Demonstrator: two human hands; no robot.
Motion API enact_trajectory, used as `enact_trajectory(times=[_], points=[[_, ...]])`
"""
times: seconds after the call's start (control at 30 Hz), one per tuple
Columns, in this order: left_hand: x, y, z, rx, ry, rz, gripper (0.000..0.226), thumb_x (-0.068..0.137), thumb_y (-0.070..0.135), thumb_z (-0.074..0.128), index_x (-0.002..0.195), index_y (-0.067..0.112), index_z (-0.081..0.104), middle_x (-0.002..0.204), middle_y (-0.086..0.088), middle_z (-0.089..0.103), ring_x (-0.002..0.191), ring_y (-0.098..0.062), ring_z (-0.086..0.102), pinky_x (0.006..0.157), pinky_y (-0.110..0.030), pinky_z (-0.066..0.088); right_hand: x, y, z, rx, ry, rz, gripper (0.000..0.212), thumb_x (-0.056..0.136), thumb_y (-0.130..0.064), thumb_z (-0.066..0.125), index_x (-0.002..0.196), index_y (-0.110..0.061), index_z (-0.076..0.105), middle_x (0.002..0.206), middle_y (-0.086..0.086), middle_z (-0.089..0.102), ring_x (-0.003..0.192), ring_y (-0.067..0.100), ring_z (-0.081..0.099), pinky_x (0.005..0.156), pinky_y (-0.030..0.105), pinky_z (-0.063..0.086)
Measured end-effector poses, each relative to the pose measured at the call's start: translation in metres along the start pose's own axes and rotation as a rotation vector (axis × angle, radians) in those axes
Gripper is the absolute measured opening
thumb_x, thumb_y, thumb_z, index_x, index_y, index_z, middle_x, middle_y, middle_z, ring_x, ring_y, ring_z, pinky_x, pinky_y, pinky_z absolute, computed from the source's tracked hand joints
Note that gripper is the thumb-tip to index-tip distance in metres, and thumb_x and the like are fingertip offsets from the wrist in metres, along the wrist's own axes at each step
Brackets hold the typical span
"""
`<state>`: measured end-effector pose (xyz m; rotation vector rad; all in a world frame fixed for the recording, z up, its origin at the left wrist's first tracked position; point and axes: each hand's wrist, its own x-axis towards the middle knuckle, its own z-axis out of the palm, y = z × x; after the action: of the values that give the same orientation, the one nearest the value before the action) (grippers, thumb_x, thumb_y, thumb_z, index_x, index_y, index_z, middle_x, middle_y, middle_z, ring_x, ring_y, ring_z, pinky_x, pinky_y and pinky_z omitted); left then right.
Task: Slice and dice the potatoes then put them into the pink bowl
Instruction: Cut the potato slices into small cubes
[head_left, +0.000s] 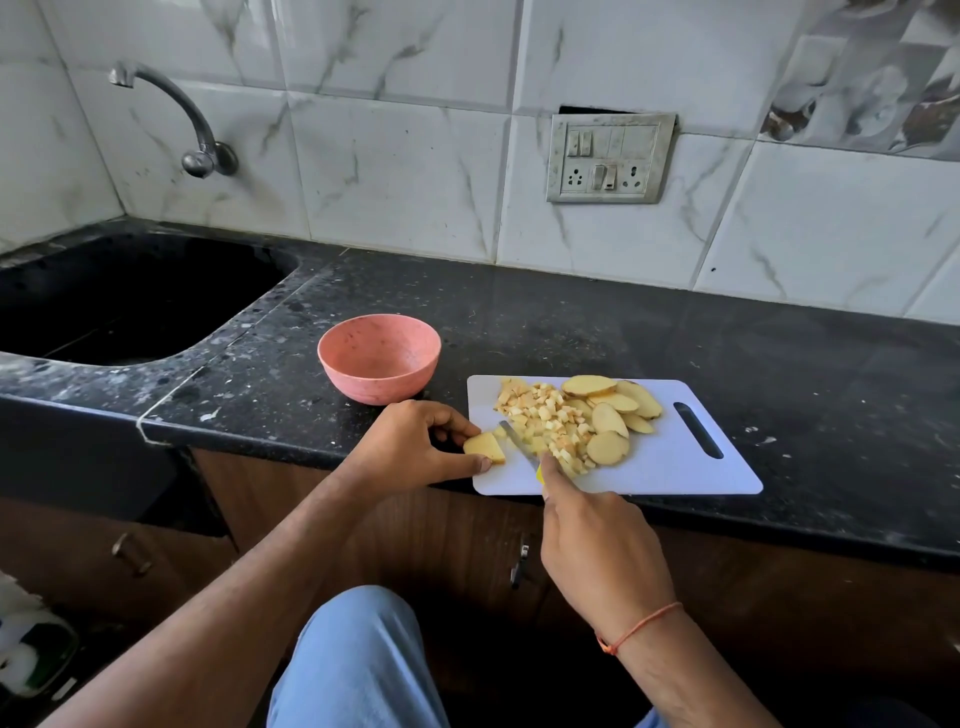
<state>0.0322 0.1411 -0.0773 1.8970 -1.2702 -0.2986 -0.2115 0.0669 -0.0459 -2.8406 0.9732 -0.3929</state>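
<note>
Head view: at a black counter (597, 322), a person's left hand (415, 447) pinches a potato slice (484, 448) between thumb and fingertips at the left edge of a white board (675, 467). The right hand (597, 551) grips a knife (519, 446), forefinger along its top, blade angled toward the slice. Diced potato (545, 415) is heaped mid-board, with uncut slices (613, 415) just right of the heap. The pink bowl (379, 358) stands on the counter, far-left of the board and near it, with no potato visible inside. A sink (130, 301) lies at far left.
</note>
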Motion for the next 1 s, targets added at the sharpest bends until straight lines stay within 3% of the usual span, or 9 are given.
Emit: enact_trajectory(times=[0.07, 0.23, 0.47, 0.6, 0.73, 0.8, 0.87, 1.0], points=[[0.000, 0.001, 0.002, -0.013, 0.009, -0.011, 0.041, 0.070, 0.048, 0.097, 0.104, 0.032, 0.083, 0.090, 0.026, 0.074, 0.085, -0.004, 0.068, 0.070, -0.016, 0.052, 0.004, 0.001, -0.001, -0.001, 0.011, 0.000, 0.055, 0.111, -0.033, 0.035, 0.164, -0.031, 0.024, 0.077, -0.007, 0.062, 0.066, 0.011, 0.059, 0.053, 0.026, 0.047], [-0.001, 0.003, 0.003, -0.025, 0.028, -0.018, 0.043, 0.070, 0.049, 0.097, 0.106, 0.032, 0.083, 0.089, 0.020, 0.076, 0.084, -0.004, 0.068, 0.069, -0.014, 0.052, 0.000, -0.008, -0.001, -0.013, 0.039, -0.030, 0.054, 0.111, -0.032, 0.034, 0.164, -0.031, 0.023, 0.074, -0.006, 0.053, 0.059, 0.011, 0.044, 0.046, 0.021, 0.023], [-0.001, 0.001, 0.005, 0.030, 0.092, 0.023, 0.041, 0.065, 0.055, 0.097, 0.094, 0.033, 0.079, 0.091, 0.015, 0.072, 0.084, -0.005, 0.065, 0.067, -0.018, 0.052, 0.004, -0.007, -0.001, -0.036, 0.046, -0.040, 0.055, 0.110, -0.032, 0.035, 0.164, -0.030, 0.025, 0.074, -0.006, 0.052, 0.057, 0.011, 0.043, 0.046, 0.022, 0.022], [0.000, 0.000, 0.005, 0.022, 0.076, -0.002, 0.038, 0.065, 0.056, 0.097, 0.091, 0.035, 0.079, 0.091, 0.016, 0.074, 0.083, -0.004, 0.067, 0.065, -0.016, 0.051, 0.003, -0.014, 0.001, -0.055, 0.026, -0.076, 0.056, 0.110, -0.028, 0.035, 0.165, -0.029, 0.021, 0.076, -0.005, 0.057, 0.064, 0.012, 0.052, 0.048, 0.022, 0.026], [0.001, 0.002, 0.005, 0.009, 0.056, -0.029, 0.036, 0.066, 0.055, 0.097, 0.091, 0.035, 0.080, 0.089, 0.019, 0.075, 0.081, -0.004, 0.067, 0.064, -0.017, 0.052, 0.005, -0.020, 0.002, -0.106, -0.005, -0.064, 0.059, 0.109, -0.024, 0.036, 0.165, -0.026, 0.018, 0.078, -0.004, 0.056, 0.060, 0.011, 0.045, 0.046, 0.024, 0.021], [0.002, 0.002, 0.005, 0.005, 0.051, -0.038, 0.035, 0.066, 0.054, 0.097, 0.090, 0.035, 0.081, 0.088, 0.020, 0.075, 0.080, -0.004, 0.067, 0.064, -0.017, 0.052, 0.009, -0.024, 0.003, -0.142, -0.028, -0.053, 0.060, 0.108, -0.021, 0.037, 0.165, -0.024, 0.018, 0.085, 0.000, 0.059, 0.062, 0.011, 0.045, 0.050, 0.024, 0.026], [0.001, 0.002, 0.004, 0.003, 0.052, -0.034, 0.034, 0.067, 0.052, 0.097, 0.090, 0.035, 0.081, 0.087, 0.020, 0.075, 0.079, -0.005, 0.067, 0.064, -0.018, 0.052, 0.017, -0.029, 0.004, -0.167, -0.050, -0.051, 0.063, 0.105, -0.016, 0.038, 0.165, -0.021, 0.020, 0.097, 0.005, 0.066, 0.076, 0.020, 0.057, 0.059, 0.031, 0.037], [0.000, 0.004, 0.005, 0.005, 0.065, -0.037, 0.033, 0.068, 0.051, 0.097, 0.090, 0.034, 0.081, 0.086, 0.020, 0.074, 0.078, -0.004, 0.067, 0.063, -0.016, 0.052, 0.030, -0.036, 0.005, -0.154, -0.097, -0.071, 0.066, 0.102, -0.013, 0.041, 0.164, -0.018, 0.019, 0.105, 0.008, 0.069, 0.089, 0.026, 0.061, 0.066, 0.035, 0.040]])
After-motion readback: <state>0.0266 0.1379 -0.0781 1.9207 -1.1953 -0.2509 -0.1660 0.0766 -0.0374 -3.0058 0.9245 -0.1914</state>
